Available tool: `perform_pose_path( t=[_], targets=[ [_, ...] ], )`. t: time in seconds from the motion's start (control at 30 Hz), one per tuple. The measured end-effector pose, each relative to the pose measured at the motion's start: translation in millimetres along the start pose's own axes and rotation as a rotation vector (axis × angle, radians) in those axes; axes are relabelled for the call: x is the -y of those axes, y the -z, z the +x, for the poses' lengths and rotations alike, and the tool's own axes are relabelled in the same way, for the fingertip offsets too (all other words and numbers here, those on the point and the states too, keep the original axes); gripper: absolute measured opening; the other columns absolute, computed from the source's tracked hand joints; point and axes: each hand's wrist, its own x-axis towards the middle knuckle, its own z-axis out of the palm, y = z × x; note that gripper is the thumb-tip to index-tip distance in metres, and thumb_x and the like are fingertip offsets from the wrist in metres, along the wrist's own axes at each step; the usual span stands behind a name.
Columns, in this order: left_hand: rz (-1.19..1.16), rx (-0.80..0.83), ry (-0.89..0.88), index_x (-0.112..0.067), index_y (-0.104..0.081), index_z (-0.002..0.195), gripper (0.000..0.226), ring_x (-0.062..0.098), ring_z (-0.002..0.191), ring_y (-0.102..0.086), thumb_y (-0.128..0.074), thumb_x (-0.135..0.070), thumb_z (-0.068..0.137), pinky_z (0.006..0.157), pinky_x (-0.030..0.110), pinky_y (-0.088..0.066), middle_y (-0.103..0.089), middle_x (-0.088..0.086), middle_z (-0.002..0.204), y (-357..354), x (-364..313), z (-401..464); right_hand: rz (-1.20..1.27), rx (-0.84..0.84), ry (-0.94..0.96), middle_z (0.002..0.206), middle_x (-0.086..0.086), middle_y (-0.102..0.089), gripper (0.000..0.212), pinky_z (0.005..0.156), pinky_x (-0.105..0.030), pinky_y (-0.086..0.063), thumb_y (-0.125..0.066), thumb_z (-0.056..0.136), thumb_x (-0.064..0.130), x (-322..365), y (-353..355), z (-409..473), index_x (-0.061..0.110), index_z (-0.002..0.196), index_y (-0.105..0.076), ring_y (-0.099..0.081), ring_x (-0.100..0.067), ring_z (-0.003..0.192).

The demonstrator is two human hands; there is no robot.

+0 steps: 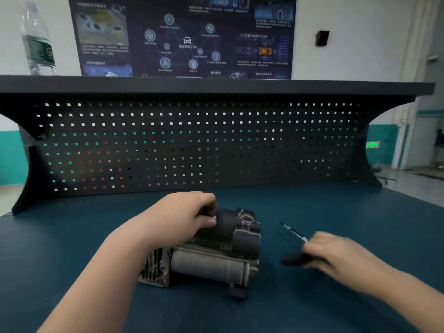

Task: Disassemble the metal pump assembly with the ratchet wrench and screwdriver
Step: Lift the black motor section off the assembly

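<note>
Pump assembly (211,253) sits on the teal bench mat (312,304), roughly centre of the bench and near the front. Open mat on all sides: a wide strip between the pump and the pegboard (192,145) behind, more to the left of the left forearm, and a broad stretch to the right running out to the bench's right edge. The pegboard closes off the back; a dark shelf (216,86) overhangs it.

Left hand (182,215) rests on the pump's upper rear part, fingers curled over a dark rounded housing, thumb against its near side. Grip looks firm.

Right hand (336,255) is to the right of the pump, apart from it, blurred. Fingers are curled around the dark handle of the screwdriver (294,234); the thin shaft points up and left, away from the person, its tip clear of the pump. Cannot tell whether the tool touches the mat.

Pump: dull grey cast metal, worn. Ribbed, finned block at the left end; smooth light-grey cylinder along the front; darker rounded cylinders and ports at the right; a small dark bracket below the front right corner.

Mat: matte, uniform. Pegboard: black sheet with a regular grid of small square holes.

Clear plastic bottle (37,42) stands on the shelf, far left. Dark poster (182,37) on the wall behind.
</note>
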Motion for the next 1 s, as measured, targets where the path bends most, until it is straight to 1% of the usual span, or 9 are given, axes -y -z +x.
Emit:
perform_pose_path(
  t=[0.07,0.23,0.33,0.43,0.57,0.7,0.77,0.9,1.0],
  targets=[
    [0.020,-0.016,-0.015,-0.029,-0.047,0.085,0.013,0.010,0.085,-0.052,-0.054,-0.038,0.091,0.075,0.027,-0.042,-0.056,-0.013,0.090,-0.5,-0.5,-0.2,-0.049,0.044,0.082,0.076,0.019,-0.054,0.023,0.057,-0.009,-0.038,-0.065,0.079,0.052,5.2,-5.8,-6.5,0.030,0.079,-0.060,-0.050,0.003,0.076],
    [0.018,-0.041,-0.019,-0.030,-0.045,0.084,0.015,0.007,0.079,-0.049,-0.054,-0.040,0.091,0.068,0.024,-0.038,-0.053,-0.014,0.085,-2.1,-1.1,-0.5,0.166,0.246,-0.066,0.094,0.023,-0.049,0.042,0.079,-0.006,-0.033,-0.062,0.075,0.065,11.0,-1.1,5.4,0.033,0.100,-0.067,-0.040,0.015,0.092],
    [0.009,-0.053,-0.017,-0.032,-0.045,0.081,0.017,0.001,0.073,-0.046,-0.056,-0.043,0.088,0.062,0.017,-0.032,-0.050,-0.016,0.081,-4.2,-0.3,1.1,0.386,-0.019,-0.127,0.096,0.025,-0.056,0.033,0.082,-0.008,-0.034,-0.059,0.074,0.067,42.0,26.9,33.9,0.042,0.095,-0.063,-0.047,0.009,0.101],
    [-0.011,-0.102,0.013,-0.031,-0.049,0.080,0.018,0.001,0.072,-0.047,-0.060,-0.045,0.085,0.059,0.013,-0.030,-0.052,-0.015,0.076,-5.8,-0.9,2.4,0.615,-0.338,-0.033,0.100,0.023,-0.061,0.017,0.084,-0.009,-0.035,-0.066,0.084,0.042,90.8,43.3,70.7,0.038,0.100,-0.065,-0.053,-0.001,0.103],
    [-0.089,-0.127,0.071,-0.032,-0.059,0.088,0.016,0.006,0.084,-0.056,-0.064,-0.045,0.080,0.072,0.023,-0.043,-0.065,-0.016,0.090,-5.2,-1.4,2.6,0.447,-0.337,0.064,0.111,0.022,-0.062,0.035,0.092,-0.026,-0.038,-0.069,0.083,0.033,124.8,36.9,98.8,0.035,0.118,-0.065,-0.047,0.001,0.105],
    [-0.150,-0.106,0.105,-0.039,-0.049,0.068,0.021,0.004,0.093,-0.059,-0.068,-0.042,0.076,0.083,0.030,-0.047,-0.067,-0.019,0.104,-1.4,-2.7,1.9,0.430,-0.487,0.091,0.097,0.009,-0.072,0.027,0.080,-0.032,-0.053,-0.074,0.074,0.024,125.0,28.0,105.1,0.019,0.101,-0.074,-0.061,-0.006,0.091],
    [-0.162,-0.083,0.099,-0.038,-0.048,0.068,0.022,0.003,0.097,-0.058,-0.068,-0.040,0.078,0.086,0.029,-0.046,-0.065,-0.021,0.109,-0.2,-3.1,1.4,0.383,-0.535,0.120,0.088,0.006,-0.072,0.025,0.077,-0.030,-0.051,-0.076,0.072,0.023,124.4,21.8,108.1,0.016,0.095,-0.075,-0.061,-0.008,0.084],
    [-0.187,-0.014,0.064,-0.038,-0.051,0.094,0.015,0.000,0.106,-0.055,-0.059,-0.042,0.083,0.090,0.024,-0.043,-0.059,-0.025,0.120,2.9,-0.6,-1.9,0.385,-0.651,0.160,0.083,0.001,-0.071,0.018,0.075,-0.029,-0.049,-0.075,0.075,0.017,121.4,14.2,109.6,0.010,0.091,-0.075,-0.061,-0.012,0.079],
    [-0.260,0.056,0.073,-0.045,-0.031,0.125,0.055,-0.003,0.113,-0.050,-0.061,-0.039,0.079,0.088,0.014,-0.038,-0.050,-0.029,0.130,4.0,3.7,-4.1,0.423,-0.716,0.182,0.083,-0.001,-0.071,0.009,0.073,-0.033,-0.052,-0.074,0.078,0.010,114.5,12.7,104.6,0.006,0.086,-0.075,-0.064,-0.017,0.078]
  ],
)
